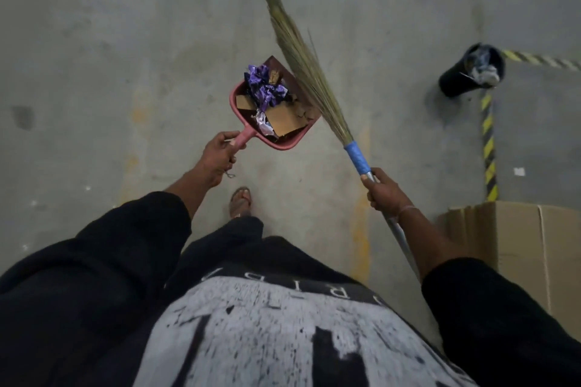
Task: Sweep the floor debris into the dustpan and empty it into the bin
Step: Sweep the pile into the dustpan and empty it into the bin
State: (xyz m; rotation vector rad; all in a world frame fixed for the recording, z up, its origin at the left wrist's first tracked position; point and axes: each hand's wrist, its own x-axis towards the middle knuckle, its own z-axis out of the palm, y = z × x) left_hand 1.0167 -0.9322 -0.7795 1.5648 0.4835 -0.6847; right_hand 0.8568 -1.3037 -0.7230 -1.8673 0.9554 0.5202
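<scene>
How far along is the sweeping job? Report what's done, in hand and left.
Done: the pink dustpan is loaded with purple wrapper and cardboard scraps.
In hand: the left hand grips the dustpan's handle, carrying it; the right hand grips the broom, bristles raised.
Left: emptying it into the black bin, which stands off to the right by the striped floor tape.

My single head-worn wide-angle camera looks steeply down from standing height onto the grey concrete floor (pixel 157 56), close above my own torso and arms.
</scene>
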